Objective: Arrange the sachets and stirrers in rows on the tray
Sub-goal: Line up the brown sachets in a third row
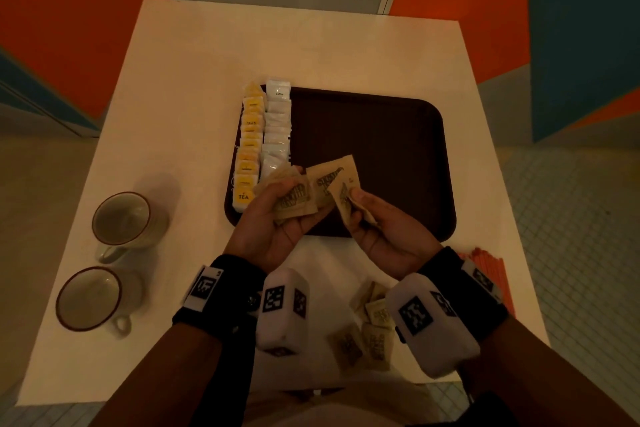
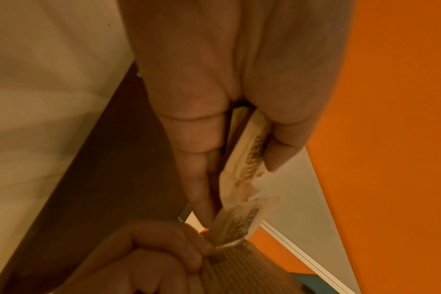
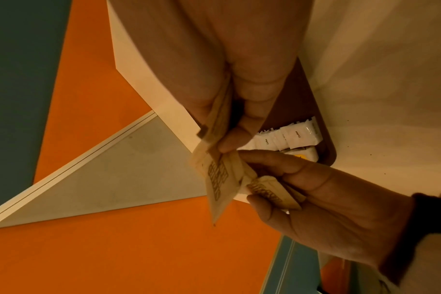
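A dark brown tray (image 1: 381, 135) lies on the white table. Along its left side run a row of yellow tea sachets (image 1: 248, 146) and a row of white coffee sachets (image 1: 277, 128). Above the tray's near edge my left hand (image 1: 277, 215) holds a fan of brown sugar sachets (image 1: 294, 199) between thumb and fingers. My right hand (image 1: 367, 215) pinches more brown sugar sachets (image 1: 343, 196) beside it. In the left wrist view the brown sachets (image 2: 249, 157) sit between thumb and fingers. In the right wrist view the brown sachets (image 3: 218, 177) pass between both hands.
Several loose brown sachets (image 1: 370, 329) lie on the table near me, partly hidden by my right wrist. Orange stirrers (image 1: 485, 263) lie at the table's right edge. Two mugs (image 1: 124, 218) (image 1: 93, 298) stand on the left. The table (image 1: 194, 80) is small, with floor all round.
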Tool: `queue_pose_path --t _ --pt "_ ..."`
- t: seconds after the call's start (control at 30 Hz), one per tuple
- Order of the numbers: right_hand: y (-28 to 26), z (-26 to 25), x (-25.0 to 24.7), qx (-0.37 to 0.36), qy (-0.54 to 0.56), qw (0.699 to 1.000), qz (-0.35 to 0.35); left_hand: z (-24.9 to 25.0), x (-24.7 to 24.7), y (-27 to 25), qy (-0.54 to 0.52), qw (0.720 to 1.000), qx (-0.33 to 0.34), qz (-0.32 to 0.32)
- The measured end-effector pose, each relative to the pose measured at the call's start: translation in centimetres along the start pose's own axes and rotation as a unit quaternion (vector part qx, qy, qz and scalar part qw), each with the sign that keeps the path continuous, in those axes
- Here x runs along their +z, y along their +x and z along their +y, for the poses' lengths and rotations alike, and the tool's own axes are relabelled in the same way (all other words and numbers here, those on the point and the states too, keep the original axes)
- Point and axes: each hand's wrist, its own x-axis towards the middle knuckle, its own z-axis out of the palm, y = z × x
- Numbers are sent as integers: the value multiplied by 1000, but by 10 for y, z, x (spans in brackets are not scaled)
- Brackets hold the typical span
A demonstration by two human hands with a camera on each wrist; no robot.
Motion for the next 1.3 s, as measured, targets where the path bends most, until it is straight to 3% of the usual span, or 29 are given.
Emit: queue_pose_path --t 0.17,0.3,0.4,0.63,0.77,0.93,1.03,1.13,1.23,1.3 --pt "0 -1 -3 2 32 999 14 -3 -5 0 -9 1000 15 -4" --pt "-1 10 1 38 31 999 10 -9 -5 6 16 996 65 53" --pt "2 21 2 65 12 998 0 -12 -4 9 8 996 55 76" --pt "11 24 1 67 -11 998 -1 -18 -1 6 65 996 48 23" --pt "12 22 1 -2 -112 993 33 -19 -2 4 62 996 48 -35" --pt "6 17 2 -117 -160 979 45 -14 1 6 60 994 95 8" --pt "4 12 4 -158 -165 972 55 -12 2 3 78 993 84 33" --pt "6 15 9 -198 -200 957 77 -19 5 0 99 993 68 9" --pt "7 20 13 -200 -225 952 59 -23 8 2 91 993 77 11" --pt "5 16 13 -163 -179 970 32 -20 7 4 52 995 81 24"
